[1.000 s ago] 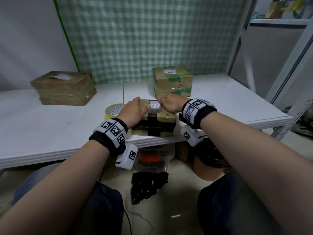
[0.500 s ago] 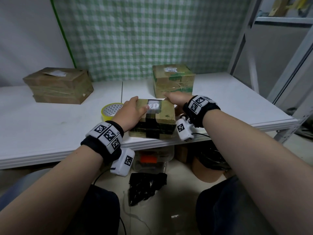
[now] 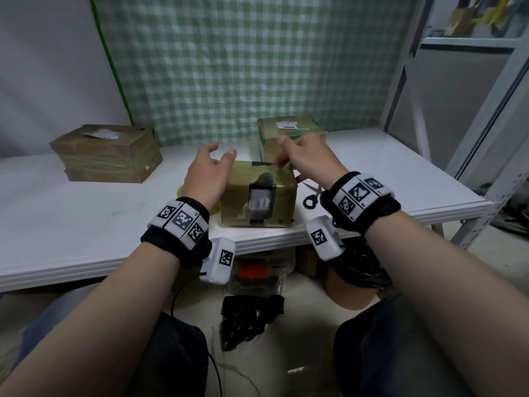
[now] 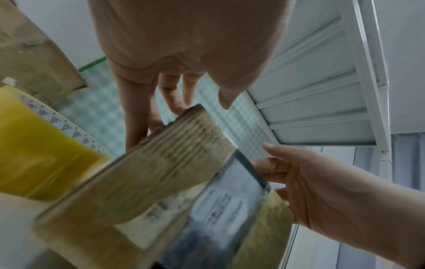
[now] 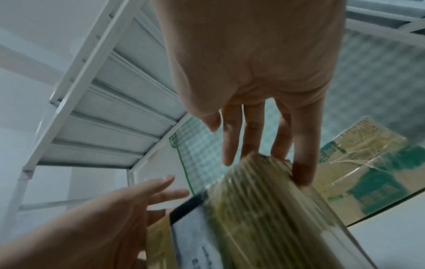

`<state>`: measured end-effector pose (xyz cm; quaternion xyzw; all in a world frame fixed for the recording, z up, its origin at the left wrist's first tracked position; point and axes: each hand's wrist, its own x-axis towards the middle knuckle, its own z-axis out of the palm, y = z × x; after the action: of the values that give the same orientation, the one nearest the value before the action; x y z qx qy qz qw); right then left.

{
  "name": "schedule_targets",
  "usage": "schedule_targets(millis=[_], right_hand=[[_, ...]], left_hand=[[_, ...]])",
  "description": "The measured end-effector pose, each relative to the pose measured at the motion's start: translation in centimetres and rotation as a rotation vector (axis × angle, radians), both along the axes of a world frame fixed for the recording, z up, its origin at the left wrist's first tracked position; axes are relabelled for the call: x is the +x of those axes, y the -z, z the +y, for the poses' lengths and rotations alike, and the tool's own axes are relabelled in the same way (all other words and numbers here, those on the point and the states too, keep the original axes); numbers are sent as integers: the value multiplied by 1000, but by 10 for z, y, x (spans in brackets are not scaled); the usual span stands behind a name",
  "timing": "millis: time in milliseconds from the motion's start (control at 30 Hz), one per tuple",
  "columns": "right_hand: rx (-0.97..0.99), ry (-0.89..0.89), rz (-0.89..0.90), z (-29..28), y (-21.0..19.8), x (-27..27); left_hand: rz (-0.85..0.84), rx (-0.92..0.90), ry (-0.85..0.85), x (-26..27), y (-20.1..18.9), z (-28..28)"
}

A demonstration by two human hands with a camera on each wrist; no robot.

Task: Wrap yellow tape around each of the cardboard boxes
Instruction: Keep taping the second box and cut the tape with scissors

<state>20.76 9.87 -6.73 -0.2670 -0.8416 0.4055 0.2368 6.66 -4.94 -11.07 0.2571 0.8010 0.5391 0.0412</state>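
White table point(image 3: 86, 224) set before a green checked backdrop carries the work. Near its front edge a small cardboard box point(image 3: 259, 202) stands tipped up on one side, its printed label facing the person. It looks light and stiff, though its taped faces may be slippery; opposite side edges seem the soundest hold. Left hand point(image 3: 204, 179) is spread, fingers straight against the box's left side; right hand point(image 3: 306, 159) likewise, fingertips touching the upper right edge. Count: three boxes, the other two being a flat box point(image 3: 106, 153) far left and a green-printed box point(image 3: 289, 133) behind. One yellow tape roll point(image 4: 41, 145) lies left of the small box; one pair of scissors point(image 3: 312, 196) right.
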Motion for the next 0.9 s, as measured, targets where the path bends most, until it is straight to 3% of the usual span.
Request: schedule_targets(millis=[267,433,500,900], right_hand=[[175,-29,-42,-9,21,6],[540,-159,-406,-23,33,-5],[487,-144,-519,-25,40,-12],[360,-150,-605,-1,25,-45]], left_hand=[[25,-168,92,-4,15,2],[-65,-151,124,-8,17,6],[-113,-130,145,-9,18,8],[-211,-94,166,-8,16,9]])
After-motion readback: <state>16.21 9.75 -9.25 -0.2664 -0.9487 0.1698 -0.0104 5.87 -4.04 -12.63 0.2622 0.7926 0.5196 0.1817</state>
